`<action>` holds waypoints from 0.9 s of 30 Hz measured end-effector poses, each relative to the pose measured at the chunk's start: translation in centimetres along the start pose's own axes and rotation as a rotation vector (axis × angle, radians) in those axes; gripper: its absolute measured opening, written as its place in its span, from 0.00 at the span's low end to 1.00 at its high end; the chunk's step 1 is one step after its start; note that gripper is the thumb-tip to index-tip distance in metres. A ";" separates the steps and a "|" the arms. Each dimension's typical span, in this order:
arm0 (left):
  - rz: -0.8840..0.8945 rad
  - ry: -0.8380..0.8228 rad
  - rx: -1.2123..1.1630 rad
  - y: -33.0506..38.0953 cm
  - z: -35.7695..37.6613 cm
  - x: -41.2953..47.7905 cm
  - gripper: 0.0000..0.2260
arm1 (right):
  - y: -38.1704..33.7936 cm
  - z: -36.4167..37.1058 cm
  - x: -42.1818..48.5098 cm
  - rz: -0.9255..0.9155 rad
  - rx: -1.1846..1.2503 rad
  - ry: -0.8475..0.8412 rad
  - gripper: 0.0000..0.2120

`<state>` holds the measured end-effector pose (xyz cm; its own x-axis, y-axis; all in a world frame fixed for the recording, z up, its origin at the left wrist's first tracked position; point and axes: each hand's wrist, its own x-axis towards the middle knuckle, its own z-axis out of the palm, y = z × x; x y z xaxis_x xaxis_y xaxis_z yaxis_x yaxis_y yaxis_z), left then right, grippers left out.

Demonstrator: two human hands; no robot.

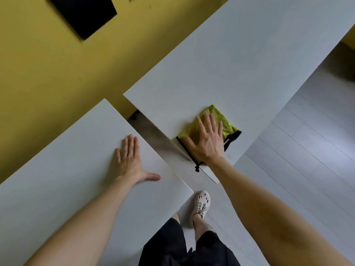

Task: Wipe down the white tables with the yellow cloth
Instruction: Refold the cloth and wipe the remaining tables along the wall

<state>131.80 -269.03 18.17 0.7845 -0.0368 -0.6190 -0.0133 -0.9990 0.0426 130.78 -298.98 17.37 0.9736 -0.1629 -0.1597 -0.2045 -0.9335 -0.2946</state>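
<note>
Both palms flat: left hand (130, 162) on the near white table (57, 179), right hand (206, 143) pressing the yellow cloth (221, 120) onto the far white table (240, 64).
My left fingers (131, 143) lie straight, holding nothing, just inside the near table's edge by the gap (153, 139). Across that gap, the folded cloth sits at the far table's near corner, black-trimmed edges toward me, yellow corner pointing away; bare tabletop stretches beyond it toward the yellow wall (48, 73).

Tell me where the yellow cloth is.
In the head view, the yellow cloth lies on the right-hand white table, near its closest corner, flat under the right hand.
</note>
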 end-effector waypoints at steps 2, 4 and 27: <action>0.005 0.006 0.006 0.1 -0.2 -0.2 0.86 | 0.2 1.0 0.3 -0.027 -0.033 -0.003 0.44; 0.015 0.015 0.011 0.1 -0.4 -0.5 0.85 | 0.4 1.7 -0.1 -0.034 -0.045 0.037 0.43; 0.018 0.035 0.079 0.5 -0.5 -1.0 0.85 | 0.8 2.1 1.9 -0.162 -0.085 0.030 0.43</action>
<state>131.35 -269.52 19.22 0.8050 -0.0550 -0.5907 -0.0754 -0.9971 -0.0100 132.26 -299.36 14.87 0.9960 -0.0165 -0.0880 -0.0367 -0.9718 -0.2331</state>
